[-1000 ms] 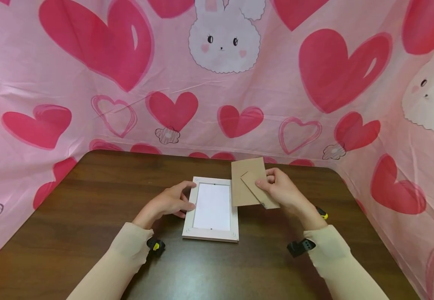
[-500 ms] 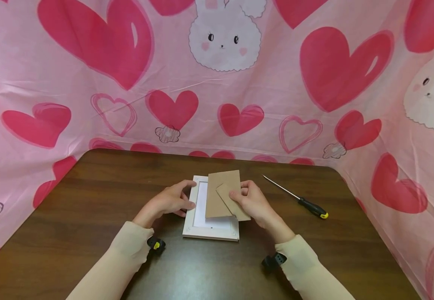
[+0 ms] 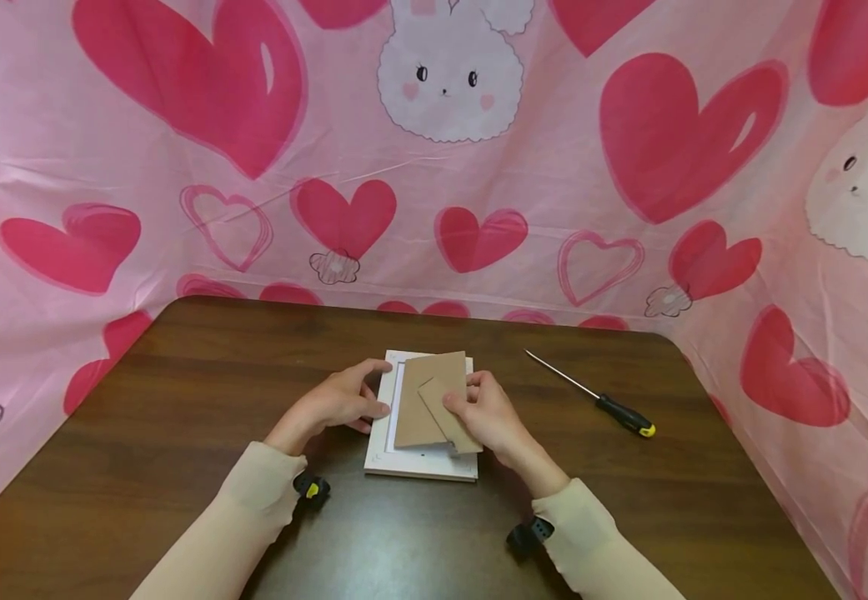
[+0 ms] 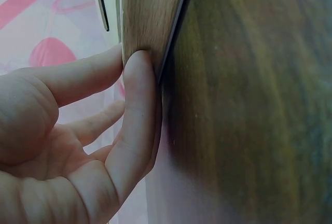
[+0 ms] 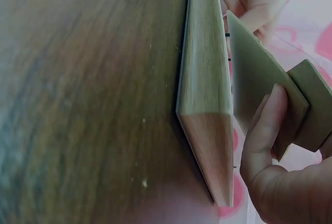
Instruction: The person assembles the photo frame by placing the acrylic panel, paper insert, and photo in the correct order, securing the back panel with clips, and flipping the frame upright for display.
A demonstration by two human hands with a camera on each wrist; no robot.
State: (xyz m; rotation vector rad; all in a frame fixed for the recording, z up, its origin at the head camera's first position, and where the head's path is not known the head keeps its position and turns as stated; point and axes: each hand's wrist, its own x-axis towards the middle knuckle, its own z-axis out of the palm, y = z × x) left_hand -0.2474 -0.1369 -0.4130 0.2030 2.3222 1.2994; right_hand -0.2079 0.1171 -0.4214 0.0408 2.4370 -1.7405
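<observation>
A white picture frame lies face down on the table, its wooden side filling the top of the left wrist view. My left hand grips its left edge, thumb on the back face and fingers against the side. With my right hand I pinch a brown backing board by its right edge, thumb on the folded easel stand. In the right wrist view the backing board hangs tilted over the frame's back, a gap showing between them. White paper shows around the board in the frame's opening.
A screwdriver with a black and yellow handle lies to the right on the dark wooden table, its shaft pointing away to the left. A pink heart-patterned cloth hangs behind the table and at both sides.
My right hand has carried the backing board leftward and down, from the frame's right side to over its opening. The screwdriver has come into full view. The left hand stays put.
</observation>
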